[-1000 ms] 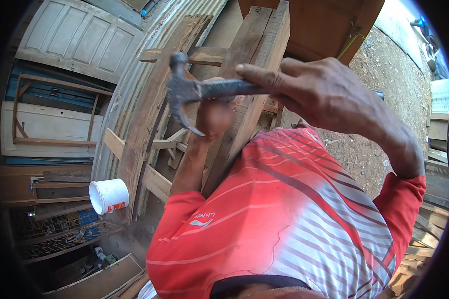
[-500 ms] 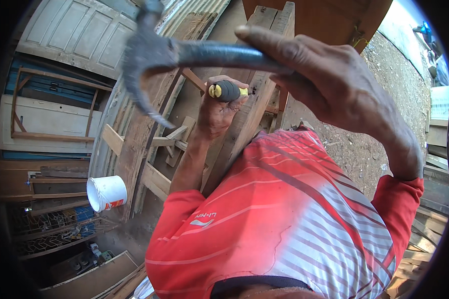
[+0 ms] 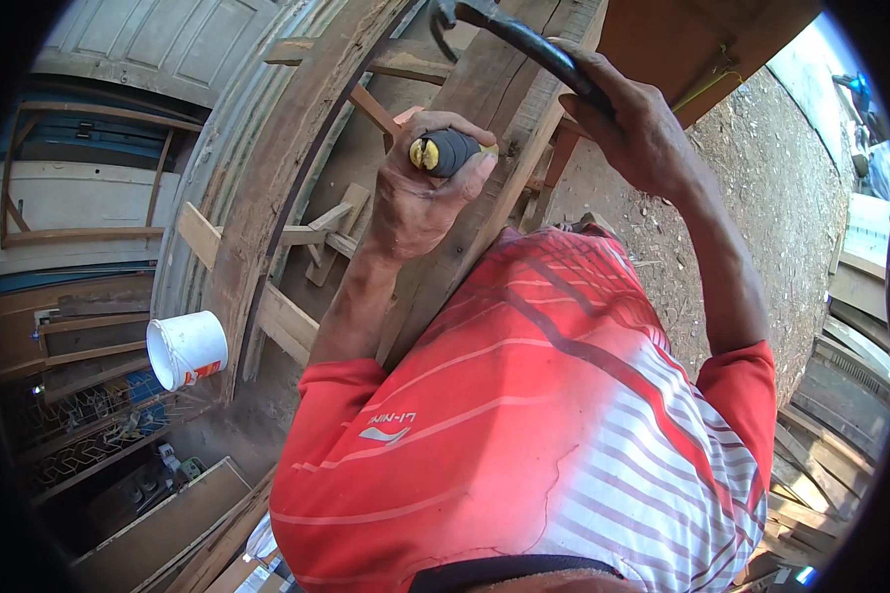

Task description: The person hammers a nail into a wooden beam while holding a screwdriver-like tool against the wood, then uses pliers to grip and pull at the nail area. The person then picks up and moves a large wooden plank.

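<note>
A claw hammer (image 3: 539,47) is gripped by its dark handle in my right hand (image 3: 628,124), its head up at the top edge of the view. My left hand (image 3: 420,203) is closed round a chisel (image 3: 452,152), whose handle is wrapped in black with a battered yellow end facing me. The chisel's blade is hidden behind the hand. Below it lies a thick wooden beam (image 3: 514,119) with a long crack along its top face. The hammer is apart from the chisel.
Another long plank (image 3: 297,128) runs to the left, joined by wooden cross pieces. A white bucket (image 3: 188,351) stands at the left, near old door panels (image 3: 89,237). A brown board (image 3: 697,44) is at the far right. Wood chips litter the ground (image 3: 722,188); scrap timber (image 3: 821,445) is stacked at the right.
My right hand has carried the hammer up and away from me, so it no longer looms over the chisel. The left hand keeps its hold on the chisel. The whole view has shifted slightly.
</note>
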A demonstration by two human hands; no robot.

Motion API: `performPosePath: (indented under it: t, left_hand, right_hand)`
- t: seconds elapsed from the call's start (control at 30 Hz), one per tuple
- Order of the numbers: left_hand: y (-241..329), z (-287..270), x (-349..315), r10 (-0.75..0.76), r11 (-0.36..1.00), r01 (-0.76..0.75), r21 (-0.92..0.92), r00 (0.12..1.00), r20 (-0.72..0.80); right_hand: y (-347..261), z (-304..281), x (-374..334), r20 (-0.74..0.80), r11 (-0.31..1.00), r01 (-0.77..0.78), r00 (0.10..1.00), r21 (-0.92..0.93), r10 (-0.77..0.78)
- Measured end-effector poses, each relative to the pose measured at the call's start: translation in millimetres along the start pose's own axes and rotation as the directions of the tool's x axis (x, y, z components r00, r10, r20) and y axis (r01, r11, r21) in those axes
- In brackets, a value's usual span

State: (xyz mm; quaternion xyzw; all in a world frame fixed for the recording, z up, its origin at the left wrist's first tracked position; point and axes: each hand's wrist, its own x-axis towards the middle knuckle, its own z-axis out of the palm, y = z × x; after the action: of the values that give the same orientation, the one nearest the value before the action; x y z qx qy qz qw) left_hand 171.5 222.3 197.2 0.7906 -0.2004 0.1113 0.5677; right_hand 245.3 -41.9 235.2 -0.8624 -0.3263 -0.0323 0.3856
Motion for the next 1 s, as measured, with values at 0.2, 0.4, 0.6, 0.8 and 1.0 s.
performPosePath:
  t: [0.2,0.4,0.6,0.8,1.0]
  left_hand:
    - [-29.1,10.8,-23.8,0.071,0.95,-0.085,-0.302,0.996,-0.054]
    - [-48.5,23.6,-51.8,-0.089,0.744,-0.003,-0.668,0.991,-0.104]
    - [-41.8,23.1,-54.9,-0.243,0.516,0.102,-0.851,0.97,-0.031]
    - [-52.9,20.4,-52.4,-0.505,0.126,0.143,-0.982,0.861,0.061]
    - [-52.7,14.7,-12.7,-0.395,0.526,0.08,-0.847,0.905,-0.16]
  right_hand:
    - [47.8,44.2,7.8,-0.087,0.98,-0.16,0.981,0.121,0.171]
    - [73.6,66.6,1.5,-0.09,0.96,-0.215,0.968,0.178,0.234]
    - [75.9,64.6,-0.1,-0.045,0.936,-0.268,0.958,0.227,0.285]
    - [77.4,63.0,2.1,-0.023,0.928,-0.28,0.955,0.245,0.295]
    - [74.2,57.8,1.1,0.021,0.91,-0.319,0.945,0.266,0.325]
